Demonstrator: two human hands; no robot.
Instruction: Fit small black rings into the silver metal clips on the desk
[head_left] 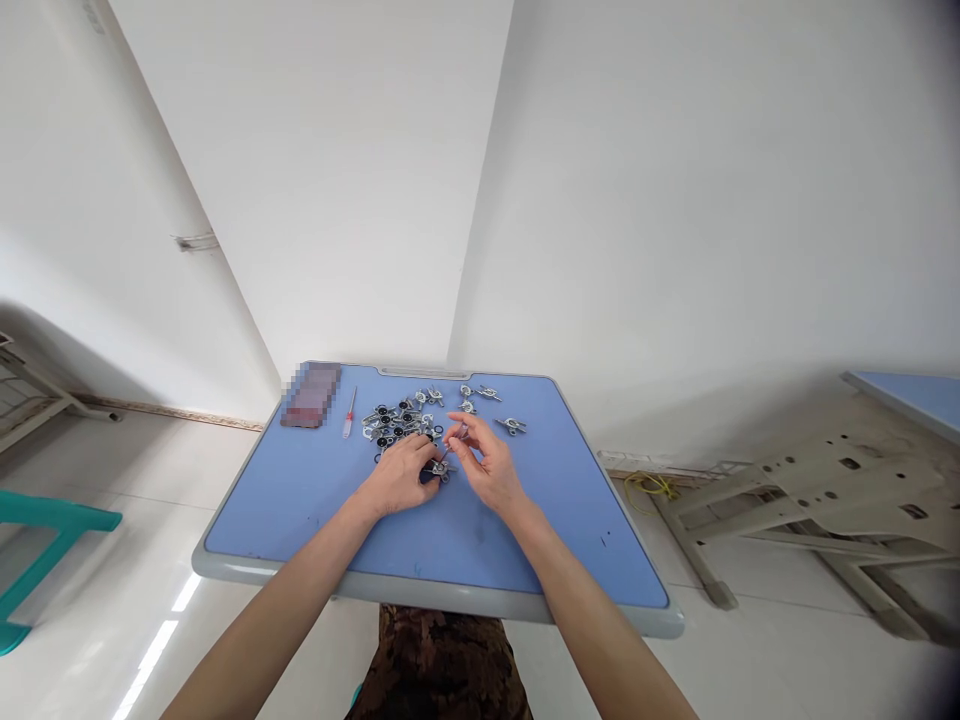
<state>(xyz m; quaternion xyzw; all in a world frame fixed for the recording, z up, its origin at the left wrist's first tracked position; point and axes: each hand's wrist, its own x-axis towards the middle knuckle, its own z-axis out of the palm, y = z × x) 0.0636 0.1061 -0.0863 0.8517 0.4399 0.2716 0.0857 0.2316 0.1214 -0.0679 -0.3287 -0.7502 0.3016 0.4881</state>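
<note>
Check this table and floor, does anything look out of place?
A tangled yellow wire lies on the floor right of the blue-topped table, looking dropped. On the tabletop, one small metal part sits apart from the heap of similar parts.

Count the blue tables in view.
2: a blue table under the left hand and right hand, and a second blue table at the far right edge of the view, partly cut off.

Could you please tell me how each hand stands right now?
Left hand: closed on a small metal part.
Right hand: pinching something thin; cannot tell what.
</note>
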